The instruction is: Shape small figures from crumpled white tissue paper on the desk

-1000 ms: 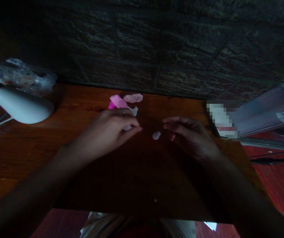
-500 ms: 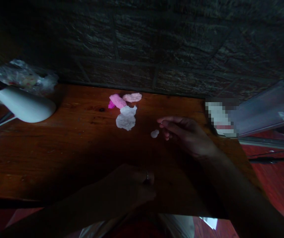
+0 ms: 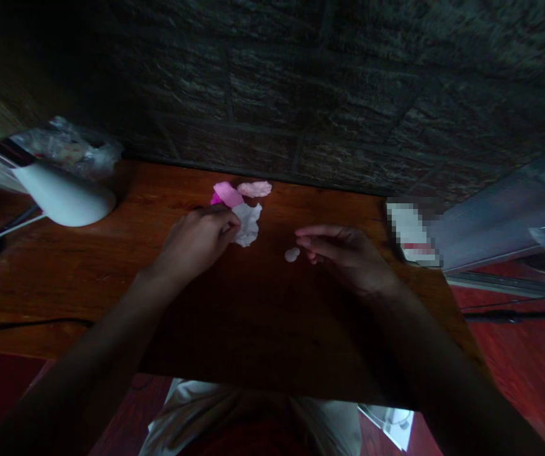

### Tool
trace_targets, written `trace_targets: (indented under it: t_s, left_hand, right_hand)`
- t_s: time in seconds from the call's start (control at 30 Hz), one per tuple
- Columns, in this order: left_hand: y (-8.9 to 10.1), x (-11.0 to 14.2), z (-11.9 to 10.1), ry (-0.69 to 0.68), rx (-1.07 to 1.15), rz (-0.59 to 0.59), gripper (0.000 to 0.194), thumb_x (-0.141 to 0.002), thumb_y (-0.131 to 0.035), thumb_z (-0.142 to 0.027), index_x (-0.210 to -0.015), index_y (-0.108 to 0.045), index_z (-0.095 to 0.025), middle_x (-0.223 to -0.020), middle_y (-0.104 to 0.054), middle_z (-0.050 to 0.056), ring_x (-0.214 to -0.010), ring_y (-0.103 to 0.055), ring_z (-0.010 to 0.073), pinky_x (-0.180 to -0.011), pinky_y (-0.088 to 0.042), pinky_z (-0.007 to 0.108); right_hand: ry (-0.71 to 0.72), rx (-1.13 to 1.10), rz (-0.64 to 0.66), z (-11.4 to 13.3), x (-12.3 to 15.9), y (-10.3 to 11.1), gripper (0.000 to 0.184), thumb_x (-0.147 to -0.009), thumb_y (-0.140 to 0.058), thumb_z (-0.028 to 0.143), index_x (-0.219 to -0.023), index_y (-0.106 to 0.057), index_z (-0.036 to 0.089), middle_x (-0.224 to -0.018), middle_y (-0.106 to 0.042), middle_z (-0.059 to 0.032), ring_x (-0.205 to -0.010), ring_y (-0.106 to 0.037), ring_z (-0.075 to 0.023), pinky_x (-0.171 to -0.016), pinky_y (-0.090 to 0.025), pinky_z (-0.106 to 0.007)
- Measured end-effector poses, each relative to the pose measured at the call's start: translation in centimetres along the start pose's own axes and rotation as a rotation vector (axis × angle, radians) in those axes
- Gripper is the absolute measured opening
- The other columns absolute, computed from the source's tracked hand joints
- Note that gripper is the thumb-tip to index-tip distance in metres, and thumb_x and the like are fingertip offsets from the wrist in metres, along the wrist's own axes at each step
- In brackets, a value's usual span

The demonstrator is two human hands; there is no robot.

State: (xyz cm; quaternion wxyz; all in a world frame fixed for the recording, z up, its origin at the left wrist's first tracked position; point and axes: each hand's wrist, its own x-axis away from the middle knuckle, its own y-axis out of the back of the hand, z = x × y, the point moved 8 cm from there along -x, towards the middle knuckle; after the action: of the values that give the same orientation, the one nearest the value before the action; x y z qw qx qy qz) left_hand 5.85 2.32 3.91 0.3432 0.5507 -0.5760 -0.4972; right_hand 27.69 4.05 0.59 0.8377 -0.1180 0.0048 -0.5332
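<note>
My left hand [image 3: 196, 240] rests on the wooden table [image 3: 111, 266] with its fingers closed on the edge of a crumpled white paper piece [image 3: 248, 223]. Just behind it lie a bright pink piece [image 3: 226, 193] and a pale pink piece [image 3: 254, 189]. My right hand [image 3: 343, 253] lies on the table to the right, fingers loosely curled and pointing left, holding nothing I can see. Its fingertips are right beside a small white scrap [image 3: 292, 254].
A white lamp head [image 3: 66, 199] sits at the table's left, with a crumpled clear plastic bag [image 3: 70, 149] behind it. A dark brick-pattern wall [image 3: 301, 95] backs the table. A blurred-out white object [image 3: 410, 231] lies at the right edge, beside a glass panel [image 3: 514, 215].
My left hand was at the paper pile, drew back to the table's near edge, and has now returned to grip the white piece. My right hand has hardly moved.
</note>
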Motion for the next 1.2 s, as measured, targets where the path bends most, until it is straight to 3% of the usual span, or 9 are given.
trace_targets:
  t_s: [0.23, 0.4, 0.53, 0.67, 0.77, 0.87, 0.97, 1.1, 1.2]
  left_hand:
    - [-1.2, 0.2, -0.3, 0.010, -0.004, 0.014, 0.030, -0.099, -0.052, -0.024, -0.099, -0.080, -0.016, -0.113, -0.078, 0.015, -0.101, -0.072, 0.0280, -0.086, -0.053, 0.038]
    - [0.4, -0.7, -0.6, -0.006, 0.081, -0.106, 0.028, -0.098, -0.054, -0.024, -0.096, -0.081, -0.018, -0.104, -0.080, 0.012, -0.092, -0.072, 0.0249, -0.085, -0.053, 0.036]
    - [2.1, -3.9, -2.8, -0.046, 0.228, -0.219, 0.027, -0.099, -0.056, -0.027, -0.099, -0.081, -0.017, -0.097, -0.082, 0.010, -0.086, -0.073, 0.0214, -0.084, -0.052, 0.033]
    - [0.6, -6.5, -6.6, -0.165, 0.290, -0.192, 0.025, -0.099, -0.058, -0.025, -0.095, -0.080, -0.013, -0.090, -0.081, 0.010, -0.080, -0.072, 0.0205, -0.077, -0.050, 0.032]
    - [-2.9, -5.1, -9.4, -0.341, 0.217, -0.042, 0.022, -0.097, -0.059, -0.020, -0.087, -0.078, -0.014, -0.088, -0.079, 0.010, -0.081, -0.073, 0.0219, -0.076, -0.051, 0.033]
    - [-4.8, -1.9, -9.8, -0.432, 0.247, -0.059, 0.021, -0.100, -0.062, -0.030, -0.106, -0.077, -0.016, -0.107, -0.079, 0.011, -0.095, -0.074, 0.0241, -0.079, -0.054, 0.034]
    - [-5.6, 0.3, -8.7, -0.425, 0.224, -0.122, 0.026, -0.096, -0.070, -0.031, -0.116, -0.074, -0.015, -0.117, -0.076, 0.012, -0.096, -0.074, 0.0246, -0.080, -0.057, 0.035]
    - [-5.6, 1.1, -8.0, -0.444, 0.271, -0.118, 0.017, -0.098, -0.065, -0.020, -0.111, -0.073, -0.013, -0.109, -0.076, 0.011, -0.097, -0.073, 0.0252, -0.082, -0.058, 0.037]
    - [-5.1, 1.4, -7.6, -0.391, 0.430, -0.078, 0.012, -0.097, -0.062, -0.015, -0.102, -0.073, -0.012, -0.105, -0.076, 0.011, -0.093, -0.072, 0.0234, -0.082, -0.057, 0.037]
  right_hand:
    - [0.030, 0.075, -0.003, 0.0, 0.1, -0.5, 0.026, -0.072, -0.093, 0.038, -0.090, -0.086, 0.022, -0.078, -0.080, -0.0031, -0.062, -0.066, -0.0105, -0.061, -0.052, -0.024]
    - [0.045, 0.114, -0.020, 0.0, -0.1, -0.4, 0.029, -0.071, -0.092, 0.044, -0.083, -0.083, 0.019, -0.072, -0.077, -0.0020, -0.062, -0.064, -0.0107, -0.061, -0.050, -0.024]
    - [0.042, 0.100, -0.046, 0.2, -0.2, -0.2, 0.033, -0.067, -0.094, 0.045, -0.081, -0.081, 0.018, -0.069, -0.074, 0.0000, -0.061, -0.062, -0.0095, -0.060, -0.049, -0.023]
    - [0.074, 0.061, -0.065, 1.0, -0.2, 0.3, 0.030, -0.068, -0.094, 0.043, -0.080, -0.081, 0.019, -0.070, -0.072, 0.0011, -0.062, -0.061, -0.0088, -0.059, -0.048, -0.022]
    - [0.111, 0.043, -0.069, 1.5, -0.2, 0.8, 0.028, -0.069, -0.094, 0.041, -0.081, -0.082, 0.019, -0.071, -0.072, 0.0015, -0.062, -0.060, -0.0082, -0.059, -0.048, -0.022]
    - [0.113, 0.015, -0.083, 1.3, -0.3, 1.3, 0.029, -0.070, -0.094, 0.040, -0.088, -0.083, 0.020, -0.081, -0.077, -0.0014, -0.066, -0.062, -0.0098, -0.061, -0.050, -0.023]
    - [0.094, 0.019, -0.060, 0.7, -0.2, 1.1, 0.025, -0.075, -0.091, 0.039, -0.092, -0.083, 0.022, -0.087, -0.079, -0.0023, -0.068, -0.064, -0.0104, -0.062, -0.051, -0.024]
    - [0.052, 0.065, 0.000, 0.3, -0.1, 0.0, 0.016, -0.081, -0.088, 0.037, -0.086, -0.083, 0.023, -0.074, -0.074, 0.0011, -0.065, -0.062, -0.0087, -0.062, -0.050, -0.021]
    - [0.022, 0.106, 0.012, 0.4, 0.0, -0.5, 0.017, -0.081, -0.088, 0.036, -0.078, -0.081, 0.021, -0.067, -0.070, 0.0026, -0.061, -0.058, -0.0075, -0.061, -0.049, -0.020]
